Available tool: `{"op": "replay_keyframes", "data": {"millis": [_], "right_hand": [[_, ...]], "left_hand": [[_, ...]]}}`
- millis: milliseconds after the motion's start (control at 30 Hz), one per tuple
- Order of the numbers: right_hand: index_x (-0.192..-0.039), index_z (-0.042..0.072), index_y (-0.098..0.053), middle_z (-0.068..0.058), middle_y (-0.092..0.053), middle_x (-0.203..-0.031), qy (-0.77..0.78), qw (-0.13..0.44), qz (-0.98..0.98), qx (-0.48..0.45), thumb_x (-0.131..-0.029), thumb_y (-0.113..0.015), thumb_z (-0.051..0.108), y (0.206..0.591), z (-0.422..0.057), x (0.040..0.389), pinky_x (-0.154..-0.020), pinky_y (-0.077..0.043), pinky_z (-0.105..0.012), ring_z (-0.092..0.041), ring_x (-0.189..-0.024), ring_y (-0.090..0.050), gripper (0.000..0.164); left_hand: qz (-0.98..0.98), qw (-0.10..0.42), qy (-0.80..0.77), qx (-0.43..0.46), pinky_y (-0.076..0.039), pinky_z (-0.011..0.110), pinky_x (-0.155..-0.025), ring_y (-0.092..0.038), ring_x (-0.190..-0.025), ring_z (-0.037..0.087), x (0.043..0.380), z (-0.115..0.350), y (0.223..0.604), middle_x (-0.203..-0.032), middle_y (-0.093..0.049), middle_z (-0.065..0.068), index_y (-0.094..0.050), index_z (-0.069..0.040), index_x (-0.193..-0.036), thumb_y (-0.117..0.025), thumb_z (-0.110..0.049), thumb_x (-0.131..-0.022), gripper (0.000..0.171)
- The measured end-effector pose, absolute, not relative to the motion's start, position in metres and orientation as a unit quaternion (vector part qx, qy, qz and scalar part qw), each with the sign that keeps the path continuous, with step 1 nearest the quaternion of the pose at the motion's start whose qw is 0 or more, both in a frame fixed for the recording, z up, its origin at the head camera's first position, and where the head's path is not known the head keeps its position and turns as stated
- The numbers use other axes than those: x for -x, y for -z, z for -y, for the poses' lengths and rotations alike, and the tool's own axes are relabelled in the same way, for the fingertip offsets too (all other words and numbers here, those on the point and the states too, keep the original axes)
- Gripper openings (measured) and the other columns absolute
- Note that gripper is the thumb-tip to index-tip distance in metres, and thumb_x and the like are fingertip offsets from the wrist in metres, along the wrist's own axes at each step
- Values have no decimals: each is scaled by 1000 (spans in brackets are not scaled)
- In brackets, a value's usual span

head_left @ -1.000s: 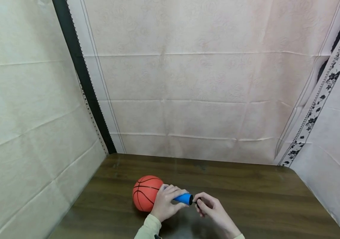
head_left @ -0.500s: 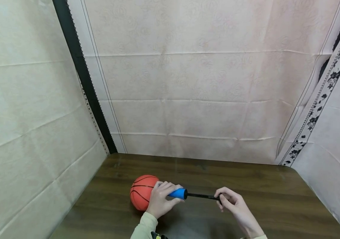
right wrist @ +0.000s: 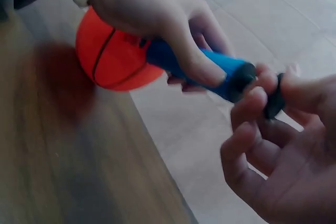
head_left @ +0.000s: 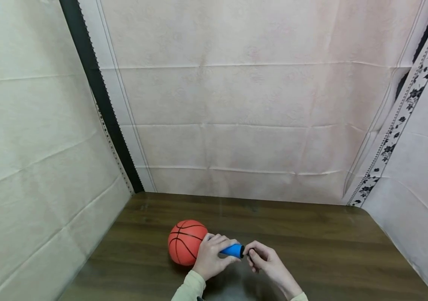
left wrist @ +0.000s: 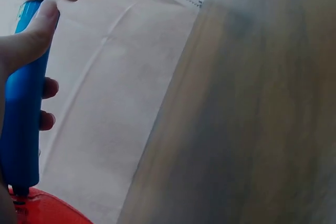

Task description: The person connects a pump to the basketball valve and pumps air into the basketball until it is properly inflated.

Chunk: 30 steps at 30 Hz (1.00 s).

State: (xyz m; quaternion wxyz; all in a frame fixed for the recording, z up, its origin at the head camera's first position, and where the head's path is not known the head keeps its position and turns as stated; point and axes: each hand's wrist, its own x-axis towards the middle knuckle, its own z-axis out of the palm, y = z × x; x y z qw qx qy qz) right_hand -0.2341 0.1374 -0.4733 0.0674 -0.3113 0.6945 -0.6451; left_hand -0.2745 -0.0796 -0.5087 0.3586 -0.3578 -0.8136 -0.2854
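Observation:
An orange-red basketball (head_left: 184, 243) with black lines sits on the wooden table, left of both hands. A blue hand pump (head_left: 233, 250) points at it, and the pump's black tip meets the ball (left wrist: 52, 208) in the left wrist view. My left hand (head_left: 211, 258) grips the blue barrel (left wrist: 23, 124), thumb along one side and fingertips showing on the other. My right hand (head_left: 268, 263) pinches the pump's black handle (right wrist: 274, 98) between thumb and fingers. That handle is close against the barrel's black end cap (right wrist: 241, 81), with the rod almost wholly inside.
Dark brown wood makes up the table (head_left: 330, 246). Pale cloth hangs at the back (head_left: 255, 146), with more cloth on the left (head_left: 41, 167) and right (head_left: 417, 196) sides. A black strip (head_left: 101, 92) runs down the back left corner.
Half a second ago my right hand had drawn the black rod far out to the right. Now it has come back left, pushing the rod in; the ball and left hand shift slightly right.

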Motion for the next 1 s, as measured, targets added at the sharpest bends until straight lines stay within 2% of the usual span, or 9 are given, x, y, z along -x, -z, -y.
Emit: {"op": "replay_keyframes", "data": {"millis": [67,200,333,467,600,800,900,1000], "right_hand": [[-110,-6,-54,0,-54,-79,635,90,-705,302,-104,-41,13,472,-140,234,-54,-46,-27,-2,-65,-52,24],[-116,-6,-53,-3,-55,-85,622,122,-712,304,-105,-39,16,467,-147,233,-59,-47,-30,-4,-69,-52,28],[-120,-5,-52,-2,-57,-89,626,138,-712,285,-106,-37,20,455,-160,228,-65,-50,-27,-7,-72,-54,33],[-118,-5,-52,0,-59,-88,647,95,-698,292,-106,-34,13,446,-178,221,-67,-50,-29,-12,-71,-54,28],[-112,3,-55,5,-57,-82,675,56,-673,297,-105,-35,6,446,-184,218,-65,-47,-31,-10,-67,-52,22],[-108,11,-55,7,-52,-74,708,75,-636,299,-105,-35,8,459,-163,228,-60,-45,-22,-2,-66,-51,21],[-108,7,-54,7,-53,-74,709,83,-636,294,-105,-36,10,467,-148,233,-60,-47,-19,-2,-65,-52,19],[-109,-3,-50,6,-54,-76,703,84,-642,293,-105,-37,11,473,-136,235,-59,-48,-21,-2,-66,-53,20]], "left_hand": [[811,363,278,365,-44,32,-82,-63,-83,4,276,82,507,-91,-71,-13,-71,-28,-106,-81,-45,-72,39],[810,358,276,373,-44,32,-84,-63,-85,4,278,88,506,-93,-71,-13,-71,-28,-107,-81,-45,-74,38],[813,362,282,359,-44,33,-82,-63,-85,4,280,98,503,-93,-71,-13,-70,-30,-108,-83,-43,-71,41],[814,377,294,330,-44,32,-81,-63,-85,5,281,108,498,-93,-72,-13,-70,-32,-109,-87,-39,-66,46],[819,369,303,318,-43,31,-80,-63,-85,5,278,109,496,-93,-72,-13,-70,-33,-109,-87,-38,-66,47],[828,363,296,307,-43,30,-79,-63,-83,5,276,98,498,-89,-71,-13,-71,-32,-105,-88,-38,-63,46],[826,360,297,314,-42,30,-78,-63,-82,6,275,92,500,-88,-71,-11,-72,-30,-105,-88,-37,-63,46],[824,351,297,332,-43,30,-78,-63,-82,5,275,87,503,-89,-71,-10,-72,-28,-106,-86,-40,-67,43]]}}
